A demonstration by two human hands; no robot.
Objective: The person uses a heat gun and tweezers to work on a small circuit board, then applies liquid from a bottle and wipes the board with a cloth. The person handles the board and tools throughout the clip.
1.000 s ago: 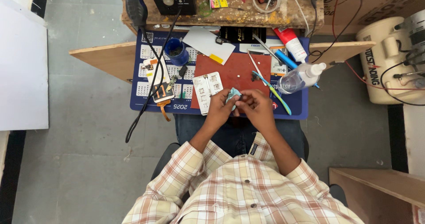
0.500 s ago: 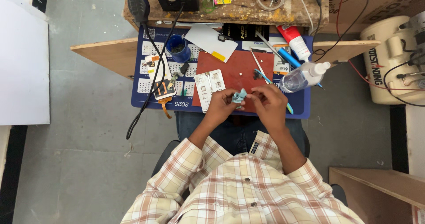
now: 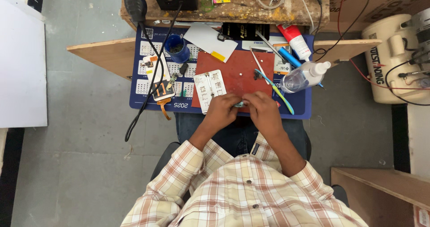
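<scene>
My left hand (image 3: 222, 111) and my right hand (image 3: 263, 112) meet at the front edge of a red work mat (image 3: 242, 70). Together they pinch a small teal-grey part (image 3: 240, 104), mostly hidden by my fingers. A white compartment tray (image 3: 208, 90) lies just left of my left hand. A teal toothbrush (image 3: 274, 89) lies slanted on the mat next to my right hand.
A blue calendar mat (image 3: 148, 70) covers the wooden shelf. On it sit a blue cup (image 3: 176, 48), a small opened device with orange flex cable (image 3: 161, 90), a clear spray bottle (image 3: 304, 76), a red-capped tube (image 3: 293, 40) and black cables (image 3: 144, 106). A cream tank (image 3: 394, 61) stands at right.
My hands have dropped closer to the mat's front edge and closed tighter around the small part, which shows less than before.
</scene>
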